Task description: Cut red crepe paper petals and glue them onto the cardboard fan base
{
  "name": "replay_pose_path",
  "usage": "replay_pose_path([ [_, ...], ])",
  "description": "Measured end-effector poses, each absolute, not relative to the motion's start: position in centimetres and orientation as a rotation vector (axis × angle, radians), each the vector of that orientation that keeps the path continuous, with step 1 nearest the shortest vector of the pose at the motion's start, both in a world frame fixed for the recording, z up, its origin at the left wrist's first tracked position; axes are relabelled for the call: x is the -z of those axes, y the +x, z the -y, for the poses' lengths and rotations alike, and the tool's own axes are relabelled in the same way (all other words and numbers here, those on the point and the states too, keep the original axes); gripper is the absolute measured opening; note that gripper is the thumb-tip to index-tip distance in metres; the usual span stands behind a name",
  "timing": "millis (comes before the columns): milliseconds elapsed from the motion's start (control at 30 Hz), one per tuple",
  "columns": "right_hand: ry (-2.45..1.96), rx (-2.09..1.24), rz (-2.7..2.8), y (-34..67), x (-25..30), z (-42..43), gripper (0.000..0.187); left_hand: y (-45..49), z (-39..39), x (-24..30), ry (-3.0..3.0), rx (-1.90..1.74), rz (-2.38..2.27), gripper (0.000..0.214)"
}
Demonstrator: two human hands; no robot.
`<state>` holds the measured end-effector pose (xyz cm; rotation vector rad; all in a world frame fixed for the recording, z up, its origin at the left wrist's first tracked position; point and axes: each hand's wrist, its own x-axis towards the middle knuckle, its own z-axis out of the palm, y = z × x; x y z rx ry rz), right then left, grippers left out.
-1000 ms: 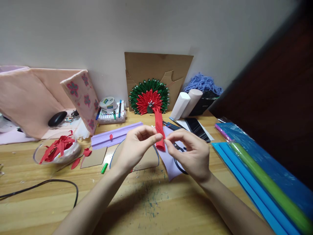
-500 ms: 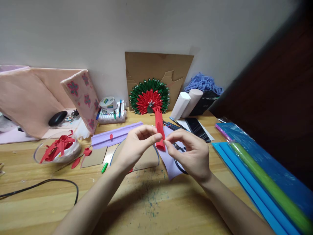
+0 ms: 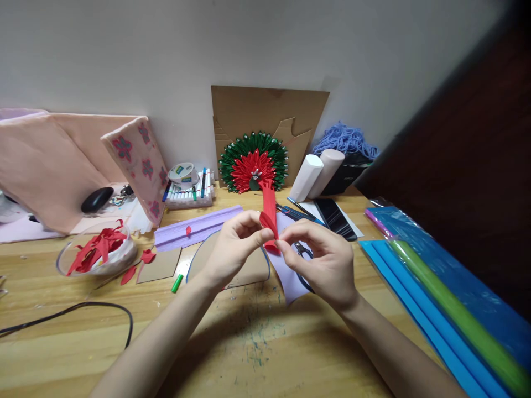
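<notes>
A small red crepe paper petal [image 3: 267, 222] is pinched between the fingertips of my left hand [image 3: 236, 246] and my right hand [image 3: 326, 257], its rounded tip pointing up and left. Both hands hover close together over the table, fingers curled. Just behind the petal lies a strip of red crepe paper [image 3: 269, 194], its lower end partly covered. Dark-handled scissors [image 3: 305, 251] rest on purple paper [image 3: 286, 279] beneath my right hand. A blue-edged piece of cardboard [image 3: 249, 271] sits below my left hand, partly hidden by it.
Red scraps fill a clear bowl [image 3: 99, 251] at left. A green and red fan-shaped craft [image 3: 254, 166] leans on a cardboard sheet [image 3: 265, 108]. Markers [image 3: 188, 196], a phone [image 3: 335, 216], and blue and green paper rolls [image 3: 440, 298] lie around. A black cable [image 3: 83, 305] crosses the front left.
The red petal between my fingertips has tilted up and left and shows more broadly. Both hands have barely shifted.
</notes>
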<state>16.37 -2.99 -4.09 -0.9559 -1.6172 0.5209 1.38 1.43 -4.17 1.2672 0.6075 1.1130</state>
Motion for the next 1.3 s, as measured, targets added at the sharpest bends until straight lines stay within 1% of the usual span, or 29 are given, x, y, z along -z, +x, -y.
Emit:
replay_pose_path([
  [300, -0.937, -0.497, 1.606, 16.2, 4.0, 3.2, 0.013, 1.8, -1.1, 5.0, 1.201, -1.224, -0.451, 0.013],
  [433, -0.960, -0.529, 1.574, 16.2, 3.9, 3.1, 0.011, 1.6, -1.2, 4.9, 1.202, -1.246, -0.521, 0.015],
  [567, -1.000, -0.563, 1.561, 16.3, 3.8, 3.1, 0.008, 1.2, -1.4, 4.6, 1.183, -1.273, -0.561, 0.022],
  [733, -1.016, -0.552, 1.587, 16.3, 3.8, 3.0, 0.006, 0.6, -1.3, 3.2, 1.257, -1.236, -0.702, 0.013],
  [867, -1.023, -0.534, 1.589, 16.3, 3.9, 3.0, 0.006, 0.4, -1.0, 2.2, 1.332, -1.205, -0.808, 0.017],
  [1133, -1.036, -0.363, 1.658, 16.3, 3.8, 2.9, 0.009, 0.3, -1.0, 1.9, 1.393, -1.115, -0.849, 0.020],
  [1300, -1.032, -0.227, 1.731, 16.2, 3.8, 2.8, 0.011, 0.2, -0.9, 1.9, 1.430, -1.009, -0.834, 0.018],
])
